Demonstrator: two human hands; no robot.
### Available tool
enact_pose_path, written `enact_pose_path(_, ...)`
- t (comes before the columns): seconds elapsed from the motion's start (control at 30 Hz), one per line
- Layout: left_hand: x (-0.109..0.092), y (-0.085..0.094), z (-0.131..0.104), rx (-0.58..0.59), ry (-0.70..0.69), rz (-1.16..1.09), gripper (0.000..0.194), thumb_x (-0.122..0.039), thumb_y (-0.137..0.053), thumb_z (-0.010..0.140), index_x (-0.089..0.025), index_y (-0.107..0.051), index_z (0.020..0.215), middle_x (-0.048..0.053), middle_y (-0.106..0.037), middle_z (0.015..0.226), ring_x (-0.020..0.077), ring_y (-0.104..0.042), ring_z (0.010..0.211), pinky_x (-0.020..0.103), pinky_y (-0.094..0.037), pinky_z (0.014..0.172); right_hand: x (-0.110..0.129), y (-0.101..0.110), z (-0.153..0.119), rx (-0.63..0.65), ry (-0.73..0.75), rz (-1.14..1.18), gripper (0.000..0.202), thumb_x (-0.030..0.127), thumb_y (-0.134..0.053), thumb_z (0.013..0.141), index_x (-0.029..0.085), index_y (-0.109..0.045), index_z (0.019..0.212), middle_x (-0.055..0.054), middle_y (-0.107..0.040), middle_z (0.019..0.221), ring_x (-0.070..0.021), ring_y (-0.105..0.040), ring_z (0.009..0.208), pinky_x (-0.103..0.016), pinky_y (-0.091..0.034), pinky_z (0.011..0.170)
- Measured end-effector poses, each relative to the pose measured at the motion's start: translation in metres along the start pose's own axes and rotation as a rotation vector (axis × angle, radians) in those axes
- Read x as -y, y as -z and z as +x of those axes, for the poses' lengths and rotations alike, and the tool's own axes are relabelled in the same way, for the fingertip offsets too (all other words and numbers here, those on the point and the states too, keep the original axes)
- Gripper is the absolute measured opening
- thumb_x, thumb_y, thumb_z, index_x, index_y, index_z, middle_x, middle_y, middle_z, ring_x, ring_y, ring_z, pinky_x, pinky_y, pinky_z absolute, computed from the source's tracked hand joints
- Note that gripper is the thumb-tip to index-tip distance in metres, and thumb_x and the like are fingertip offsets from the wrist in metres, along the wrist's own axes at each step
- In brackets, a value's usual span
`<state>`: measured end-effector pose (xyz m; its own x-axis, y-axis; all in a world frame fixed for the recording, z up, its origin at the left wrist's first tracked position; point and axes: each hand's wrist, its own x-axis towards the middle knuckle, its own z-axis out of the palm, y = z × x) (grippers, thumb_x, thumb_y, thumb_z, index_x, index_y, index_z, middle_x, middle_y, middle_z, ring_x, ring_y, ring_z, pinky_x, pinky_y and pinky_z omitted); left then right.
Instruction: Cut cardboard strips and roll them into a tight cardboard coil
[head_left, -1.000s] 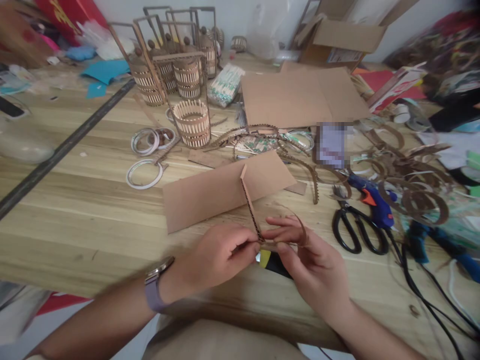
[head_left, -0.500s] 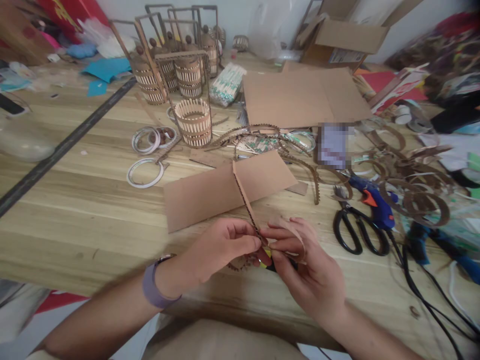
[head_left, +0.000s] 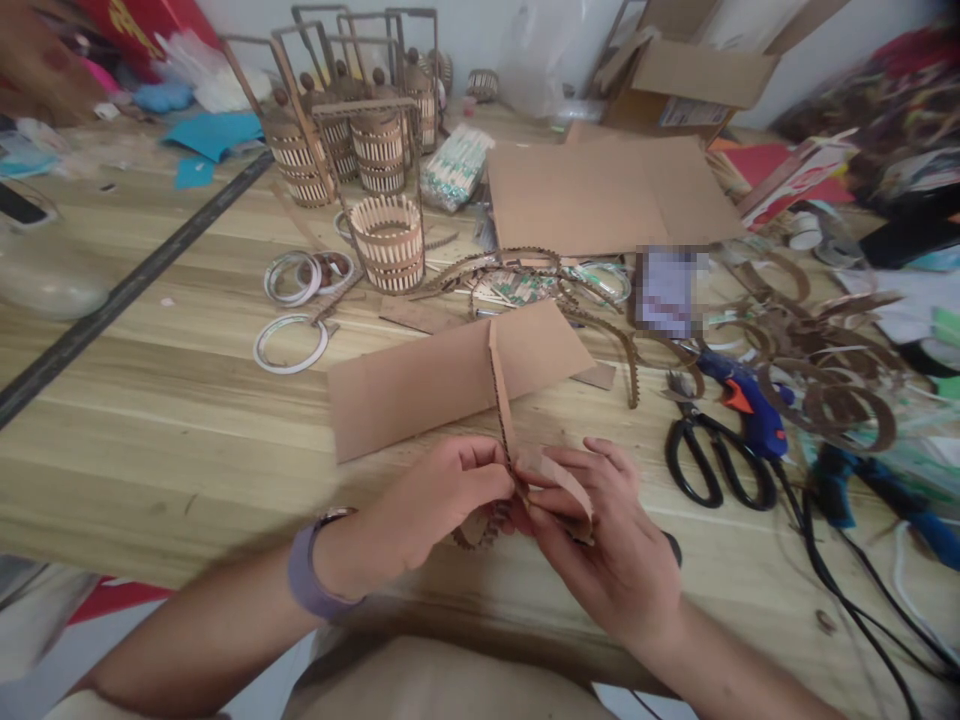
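Note:
Between my two hands is a narrow corrugated cardboard strip [head_left: 501, 395], its far end pointing away from me over a flat piece of cardboard [head_left: 420, 385]. My left hand [head_left: 450, 495] pinches the strip near its lower end. My right hand [head_left: 611, 530] has its fingers closed on the same end, where a thin paper layer [head_left: 562, 480] curls back over the fingers. Beneath my left hand a curled ridged cardboard strip [head_left: 476, 530] shows in part. A dark rounded object [head_left: 673, 547] is mostly hidden behind my right hand.
Black-handled scissors [head_left: 712, 455] and a blue glue gun [head_left: 750, 405] lie on the right, beside curled cardboard strips [head_left: 832, 370]. Ahead stand a small slatted bucket [head_left: 388, 245] and several lidded ones. White tape rings [head_left: 291, 343] lie left; a large cardboard sheet [head_left: 600, 195] lies behind.
The strip's far end has swung right and stands more upright in view. My right hand has shifted slightly left and down, and the curled paper layer has moved with it.

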<state>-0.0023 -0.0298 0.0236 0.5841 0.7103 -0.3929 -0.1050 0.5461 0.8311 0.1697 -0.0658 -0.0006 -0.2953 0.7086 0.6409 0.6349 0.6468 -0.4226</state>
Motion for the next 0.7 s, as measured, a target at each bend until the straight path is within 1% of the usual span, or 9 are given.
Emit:
enact_pose_path(0.1, -0.0002, -0.0001, -0.0009, -0.022, 0.026, 0.088, 0.019, -0.012, -0.047, 0.079, -0.016, -0.06, 0.065, -0.005, -0.052, 0.056, 0.0063, -0.045, 0.049, 0.017, -0.034, 0.046, 0.0001, -0.0004, -0.0002, 0.002, -0.014, -0.004, 0.017, 0.01, -0.058, 0.086, 0.027, -0.056, 0.09, 0.003, -0.078, 0.085, -0.0196, -0.074, 0.087, -0.041, -0.041, 0.098)
enact_pose_path(0.27, 0.0029, 0.0028, -0.0005, -0.065, 0.016, 0.232, 0.011, -0.016, -0.051, 0.078, -0.017, -0.059, 0.071, -0.004, -0.061, 0.062, 0.0072, -0.049, 0.048, 0.019, -0.037, 0.047, 0.0, -0.0005, 0.0007, 0.014, -0.098, 0.05, 0.015, 0.012, -0.058, 0.087, 0.027, -0.057, 0.09, 0.002, -0.078, 0.088, -0.0206, -0.075, 0.088, -0.043, -0.042, 0.097)
enact_pose_path(0.37, 0.0031, 0.0046, -0.0008, -0.064, 0.022, 0.308, 0.01, -0.017, -0.05, 0.078, -0.017, -0.056, 0.071, -0.003, -0.064, 0.065, 0.0077, -0.051, 0.049, 0.019, -0.037, 0.047, -0.0009, -0.0007, 0.0013, 0.022, -0.17, 0.101, 0.013, 0.015, -0.058, 0.088, 0.028, -0.058, 0.088, 0.002, -0.078, 0.085, -0.0212, -0.075, 0.089, -0.044, -0.044, 0.097)
enact_pose_path(0.5, 0.0023, 0.0067, -0.0011, -0.04, 0.041, 0.355, 0.009, -0.019, -0.049, 0.082, -0.017, -0.056, 0.075, -0.002, -0.067, 0.071, 0.008, -0.052, 0.053, 0.018, -0.037, 0.048, -0.0025, -0.0008, 0.0012, 0.01, -0.251, 0.157, 0.013, 0.015, -0.057, 0.089, 0.028, -0.06, 0.087, 0.002, -0.077, 0.081, -0.0218, -0.075, 0.086, -0.044, -0.047, 0.094)
enact_pose_path(0.6, 0.0032, 0.0081, -0.0011, -0.02, 0.029, 0.38, 0.017, -0.03, -0.052, 0.088, -0.017, -0.057, 0.079, 0.001, -0.068, 0.075, 0.008, -0.051, 0.054, 0.018, -0.037, 0.048, -0.0032, 0.0001, 0.0007, -0.005, -0.236, 0.136, 0.014, 0.015, -0.057, 0.088, 0.028, -0.06, 0.088, 0.002, -0.078, 0.084, -0.0213, -0.075, 0.086, -0.045, -0.046, 0.095)
enact_pose_path(0.7, 0.0054, 0.0093, -0.0015, 0.004, -0.047, 0.465, 0.03, -0.043, -0.052, 0.092, -0.016, -0.06, 0.082, -0.001, -0.063, 0.07, 0.0084, -0.048, 0.053, 0.019, -0.035, 0.048, -0.0037, 0.0012, 0.0, 0.001, -0.174, 0.08, 0.016, 0.013, -0.058, 0.087, 0.028, -0.059, 0.092, 0.003, -0.079, 0.086, -0.0208, -0.075, 0.087, -0.045, -0.042, 0.099)
